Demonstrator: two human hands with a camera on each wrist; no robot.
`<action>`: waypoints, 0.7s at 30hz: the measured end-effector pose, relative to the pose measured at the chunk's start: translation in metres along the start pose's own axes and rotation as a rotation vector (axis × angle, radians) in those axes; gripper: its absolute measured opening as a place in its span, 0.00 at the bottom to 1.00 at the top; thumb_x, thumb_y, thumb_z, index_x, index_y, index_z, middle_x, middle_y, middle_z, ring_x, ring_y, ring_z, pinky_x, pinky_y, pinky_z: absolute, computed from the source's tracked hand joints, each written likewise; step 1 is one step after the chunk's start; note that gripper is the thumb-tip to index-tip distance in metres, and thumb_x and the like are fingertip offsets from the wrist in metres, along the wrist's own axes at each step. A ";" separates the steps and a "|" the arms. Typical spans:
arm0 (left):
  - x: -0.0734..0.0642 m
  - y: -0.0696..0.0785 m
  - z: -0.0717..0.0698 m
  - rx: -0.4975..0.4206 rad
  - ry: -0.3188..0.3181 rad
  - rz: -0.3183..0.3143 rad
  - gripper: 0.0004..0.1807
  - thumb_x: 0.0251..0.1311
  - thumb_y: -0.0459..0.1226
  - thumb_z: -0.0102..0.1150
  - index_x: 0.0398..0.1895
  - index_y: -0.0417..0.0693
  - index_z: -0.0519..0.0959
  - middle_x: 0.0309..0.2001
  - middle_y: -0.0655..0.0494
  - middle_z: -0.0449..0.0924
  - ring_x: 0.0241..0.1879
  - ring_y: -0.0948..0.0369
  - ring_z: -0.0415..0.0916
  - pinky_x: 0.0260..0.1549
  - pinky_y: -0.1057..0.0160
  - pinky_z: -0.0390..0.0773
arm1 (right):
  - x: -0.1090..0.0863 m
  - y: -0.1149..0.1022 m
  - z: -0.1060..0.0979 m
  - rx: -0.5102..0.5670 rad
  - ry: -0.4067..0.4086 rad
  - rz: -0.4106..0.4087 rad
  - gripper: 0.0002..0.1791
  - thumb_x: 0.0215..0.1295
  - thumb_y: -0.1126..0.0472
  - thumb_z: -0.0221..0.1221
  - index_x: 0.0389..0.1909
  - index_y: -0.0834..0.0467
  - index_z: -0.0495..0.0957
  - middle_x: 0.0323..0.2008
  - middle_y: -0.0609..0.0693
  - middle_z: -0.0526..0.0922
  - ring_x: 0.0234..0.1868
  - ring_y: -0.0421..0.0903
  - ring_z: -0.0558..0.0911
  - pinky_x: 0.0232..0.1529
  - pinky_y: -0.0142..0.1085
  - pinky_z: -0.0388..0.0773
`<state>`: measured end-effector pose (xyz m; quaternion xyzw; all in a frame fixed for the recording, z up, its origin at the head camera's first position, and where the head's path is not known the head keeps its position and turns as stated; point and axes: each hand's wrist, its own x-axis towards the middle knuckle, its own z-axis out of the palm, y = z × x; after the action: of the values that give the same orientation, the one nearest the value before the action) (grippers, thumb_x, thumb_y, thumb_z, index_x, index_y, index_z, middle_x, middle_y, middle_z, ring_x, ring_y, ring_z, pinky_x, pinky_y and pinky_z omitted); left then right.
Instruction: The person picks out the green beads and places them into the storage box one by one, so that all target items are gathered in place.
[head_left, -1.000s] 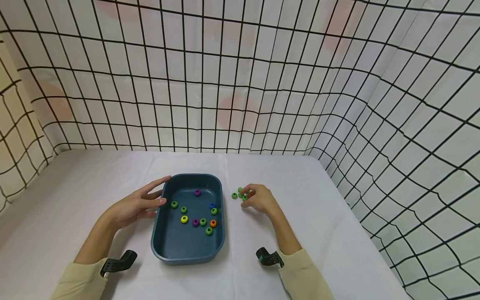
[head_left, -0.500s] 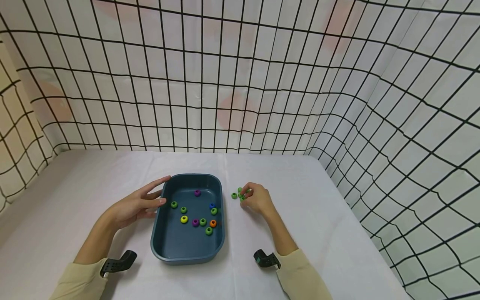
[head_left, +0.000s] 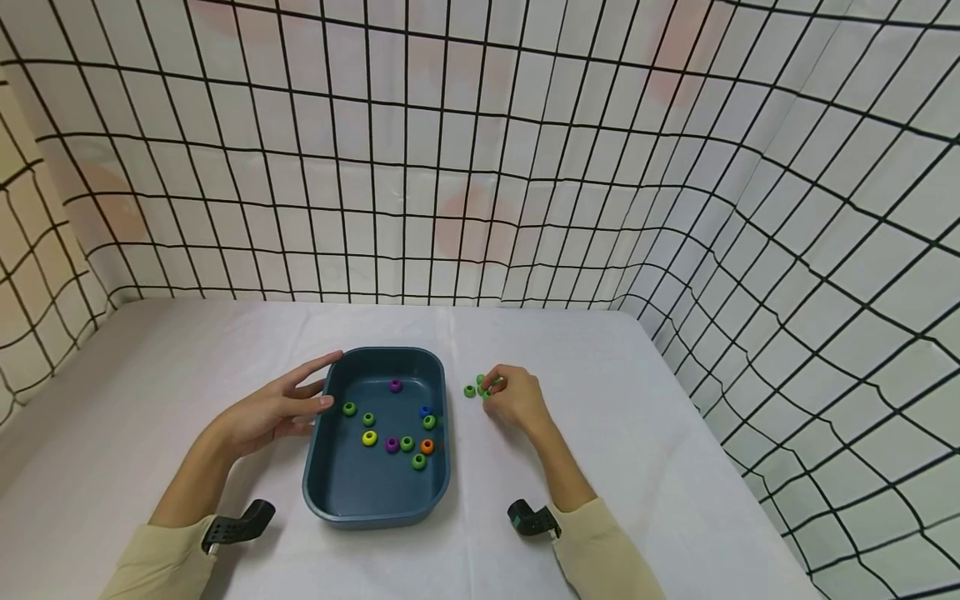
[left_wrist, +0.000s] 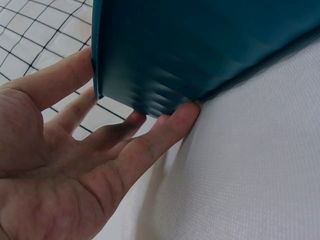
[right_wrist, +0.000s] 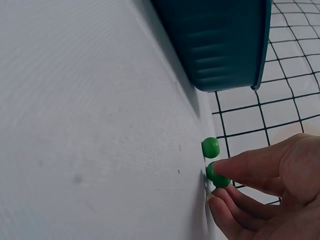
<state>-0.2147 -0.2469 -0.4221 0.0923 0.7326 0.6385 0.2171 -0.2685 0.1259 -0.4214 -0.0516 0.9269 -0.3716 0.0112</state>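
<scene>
The worktop (head_left: 615, 400) is covered by a white cloth (left_wrist: 260, 165), whose fine weave is shown close up by the left wrist view. On it a dark teal tray (head_left: 360, 492) is set, smooth and slightly glossy, with rounded corners, a thin rim and short parallel bands along its outer wall. Its long axis is pointed from the near edge of the worktop towards the far edge, and it is kept level.

In the tray, rounded beads with dark central holes are scattered: five green ones (head_left: 407, 443), two purple ones (head_left: 392, 445), a blue one (head_left: 425, 412), a yellow one (head_left: 369, 438) and an orange one (head_left: 427, 447). Most holes are turned upward.

Between the tray and the right edge of the worktop, a small cluster of glossy green beads (head_left: 469, 391) is gathered, partly hidden by the right hand (head_left: 517, 402). There the grip is nearly closed: thumb and fingers are curled round one green bead (right_wrist: 222, 182), though how firmly it is pinched cannot be told.

By the left hand (head_left: 266, 412) the grip is held wide, fingers spread and fairly straight, with the tray's left wall touched by the fingertips. Beyond the far edge, black netting (head_left: 405, 167) is hung in a square mesh.
</scene>
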 end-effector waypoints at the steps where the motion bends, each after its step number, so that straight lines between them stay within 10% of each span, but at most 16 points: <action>1: 0.000 0.000 0.000 -0.001 -0.001 0.001 0.42 0.73 0.39 0.56 0.83 0.63 0.45 0.82 0.37 0.33 0.74 0.30 0.53 0.62 0.38 0.73 | 0.000 -0.001 -0.001 -0.003 -0.002 0.002 0.13 0.48 0.72 0.67 0.36 0.57 0.86 0.32 0.51 0.85 0.37 0.49 0.81 0.41 0.41 0.79; 21: 0.000 0.001 0.000 -0.013 -0.004 0.008 0.43 0.73 0.38 0.55 0.83 0.63 0.44 0.82 0.36 0.31 0.75 0.30 0.51 0.62 0.37 0.72 | -0.017 -0.038 -0.014 0.141 -0.042 -0.111 0.09 0.58 0.64 0.70 0.40 0.56 0.87 0.36 0.51 0.87 0.39 0.47 0.83 0.37 0.37 0.79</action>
<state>-0.2147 -0.2467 -0.4212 0.0948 0.7277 0.6439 0.2165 -0.2488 0.1097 -0.3856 -0.1098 0.8938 -0.4346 0.0136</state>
